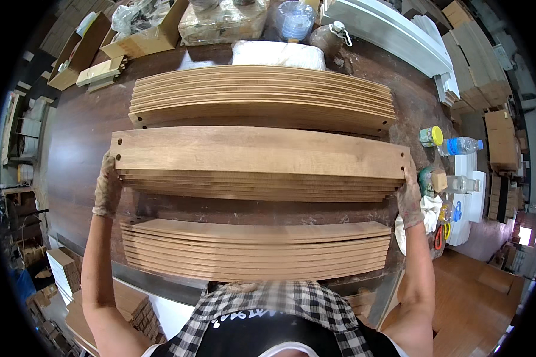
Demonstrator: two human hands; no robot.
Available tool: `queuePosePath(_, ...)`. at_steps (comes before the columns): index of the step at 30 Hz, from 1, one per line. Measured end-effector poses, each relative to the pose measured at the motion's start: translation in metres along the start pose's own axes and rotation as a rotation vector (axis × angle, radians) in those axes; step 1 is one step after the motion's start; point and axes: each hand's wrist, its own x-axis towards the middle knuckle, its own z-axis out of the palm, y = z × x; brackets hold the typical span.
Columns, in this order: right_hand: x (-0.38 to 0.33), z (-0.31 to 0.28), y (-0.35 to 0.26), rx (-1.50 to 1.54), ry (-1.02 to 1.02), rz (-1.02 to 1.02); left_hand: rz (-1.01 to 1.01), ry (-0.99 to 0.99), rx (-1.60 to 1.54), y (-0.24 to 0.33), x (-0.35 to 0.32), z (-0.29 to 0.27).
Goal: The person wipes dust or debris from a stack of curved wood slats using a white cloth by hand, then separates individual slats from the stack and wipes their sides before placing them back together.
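Observation:
A long flat wooden board (256,152) with dark round holes at both ends spans the middle of the table, above a stack of similar boards (256,186). My left hand (108,187), in a work glove, is closed round its left end. At the opposite end, my right hand (408,193), also gloved, grips the board; its fingers are partly hidden. I cannot tell whether the board rests on the stack or is held just over it. Beyond lies another stack of boards (256,98); a third stack (256,247) sits nearer my checked apron (256,297).
On the right of the brown table (77,154) stand a yellow-lidded jar (432,136), plastic bottles (461,146) and orange-handled scissors (439,237). Along the back are a cardboard box (149,38), a white wrapped block (279,55) and long white panels (387,33).

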Motion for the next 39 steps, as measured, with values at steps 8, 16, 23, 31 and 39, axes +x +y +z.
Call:
queuePosePath(8, -0.002, -0.016, -0.072, 0.396, -0.195, 0.676, -0.579, -0.163, -0.424, 0.020, -0.015, -0.011)
queuePosePath(16, 0.046, -0.024, -0.047, 0.504, -0.444, 0.853, -0.856, -0.495, -0.247, 0.026, 0.038, -0.031)
queuePosePath(23, 0.022, -0.022, 0.007, 0.623, -0.304, 0.586, -0.581, -0.415, -0.368, 0.023, 0.019, -0.016)
queuePosePath(31, 0.050, 0.001, -0.029, 0.329, -0.210, 0.107, -0.085, -0.126, -0.650, 0.020, 0.028, 0.024)
queuePosePath(39, 0.061, 0.013, -0.012, 0.222, -0.266, 0.094, -0.046, -0.215, -0.339, -0.024, 0.034, 0.047)
